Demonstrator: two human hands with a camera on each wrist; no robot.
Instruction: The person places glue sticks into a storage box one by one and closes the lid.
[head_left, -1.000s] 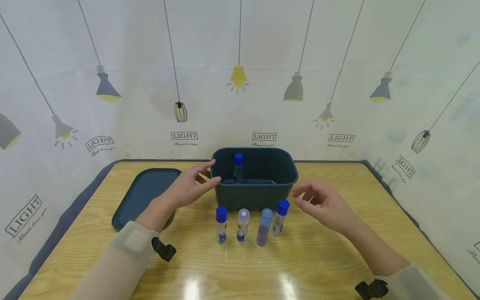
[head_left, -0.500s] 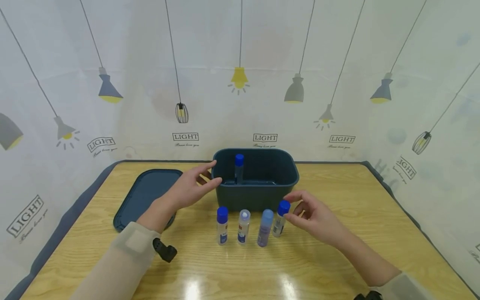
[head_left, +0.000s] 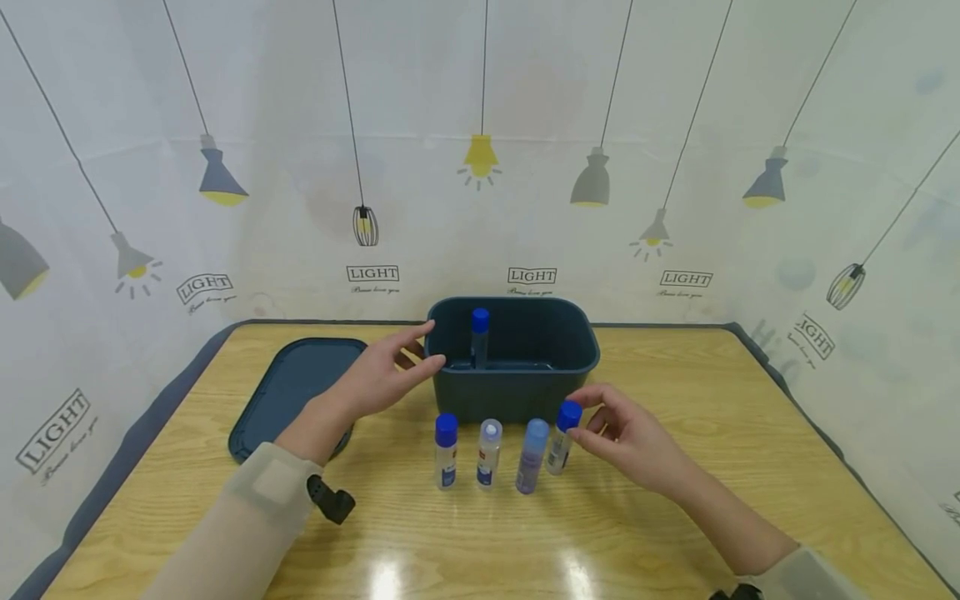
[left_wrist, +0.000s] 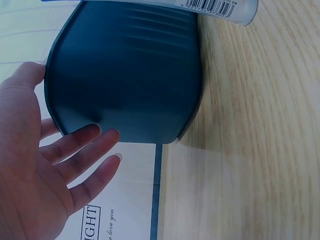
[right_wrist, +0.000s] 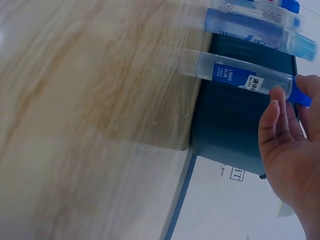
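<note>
My right hand (head_left: 630, 437) pinches the blue cap of the rightmost liquid glue bottle (head_left: 558, 454) between thumb and fingers; the bottle stands upright on the table. In the right wrist view its label reads "LIQUID GLUE" on the clear body (right_wrist: 235, 75). My left hand (head_left: 378, 371) rests spread against the left end of a dark teal bin (head_left: 510, 400), thumb and a fingertip touching the rim. Inside the bin, toward its left, another blue-capped bottle (head_left: 480, 337) stands upright.
In front of the bin stand a blue-capped glue bottle (head_left: 446, 454), a clear-capped bottle (head_left: 488, 458) and a purplish bottle with a light blue cap (head_left: 529, 467). A dark teal lid (head_left: 288, 396) lies on the table at left. A printed cloth (head_left: 667, 92) hangs behind.
My right hand has moved left and down from beside the bin to the rightmost glue bottle and taken its cap. The left hand stays against the bin.
</note>
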